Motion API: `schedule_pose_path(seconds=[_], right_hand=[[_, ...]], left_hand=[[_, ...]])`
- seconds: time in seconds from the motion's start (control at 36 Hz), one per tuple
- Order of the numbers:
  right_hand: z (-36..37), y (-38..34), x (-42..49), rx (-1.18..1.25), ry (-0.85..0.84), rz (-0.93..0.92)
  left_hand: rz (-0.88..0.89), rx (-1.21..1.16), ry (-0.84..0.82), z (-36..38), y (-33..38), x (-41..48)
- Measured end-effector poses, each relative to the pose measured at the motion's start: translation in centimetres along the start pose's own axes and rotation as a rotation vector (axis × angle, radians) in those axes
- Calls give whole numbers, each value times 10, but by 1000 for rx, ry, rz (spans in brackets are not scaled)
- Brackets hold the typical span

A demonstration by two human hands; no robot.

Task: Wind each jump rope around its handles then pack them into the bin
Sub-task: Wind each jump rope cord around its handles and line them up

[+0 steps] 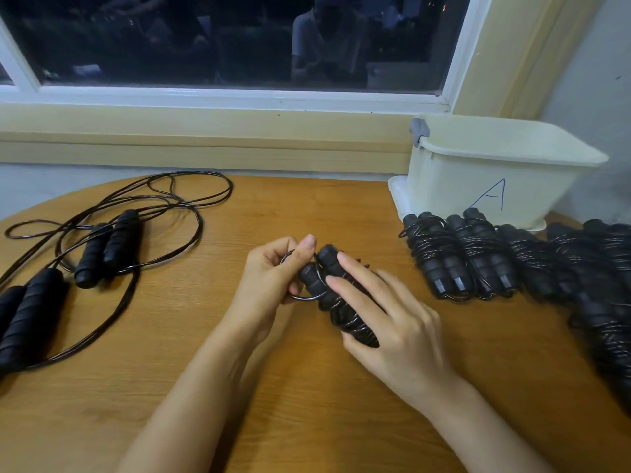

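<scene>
At the table's middle lies a black jump rope bundle (pixel 336 295), its cord wound around two foam handles. My left hand (pixel 273 281) pinches the last loop of cord at the handles' upper end. My right hand (pixel 386 315) wraps around the bundle from the right, index and middle fingers lying straight over the handles. A cream bin (pixel 491 172) marked "A" stands at the back right. Several wound ropes (pixel 478 257) lie in a row in front of it.
Two unwound ropes lie at the left: one pair of handles (pixel 109 247) among loose cord (pixel 136 206), another pair (pixel 27 315) at the table's left edge. A window sill runs along the back. Bare wood shows near the front edge.
</scene>
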State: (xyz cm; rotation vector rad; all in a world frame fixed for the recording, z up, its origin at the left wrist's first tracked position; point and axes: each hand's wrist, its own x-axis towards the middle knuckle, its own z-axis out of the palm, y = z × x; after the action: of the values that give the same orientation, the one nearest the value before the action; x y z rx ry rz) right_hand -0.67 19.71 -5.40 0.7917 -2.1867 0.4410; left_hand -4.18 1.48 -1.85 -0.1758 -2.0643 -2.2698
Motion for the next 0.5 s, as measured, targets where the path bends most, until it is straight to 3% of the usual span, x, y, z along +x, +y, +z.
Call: schedule_pose_path(seconds=[0.14,0.25,0.36,0.5], right_hand=[[-1,1,-1,-47,92,-29],[-2,0,2,-27,103,50],[-4,-2,6,31,109,203],[-5,2,8,128,73,343]], left_hand=[[-316,-299,-147,4,0,1],[-465,-431,-198,16,-5,-5],[-343,-440,-74,35,-12,-9],[-106,-261,114,50,-24,-16]])
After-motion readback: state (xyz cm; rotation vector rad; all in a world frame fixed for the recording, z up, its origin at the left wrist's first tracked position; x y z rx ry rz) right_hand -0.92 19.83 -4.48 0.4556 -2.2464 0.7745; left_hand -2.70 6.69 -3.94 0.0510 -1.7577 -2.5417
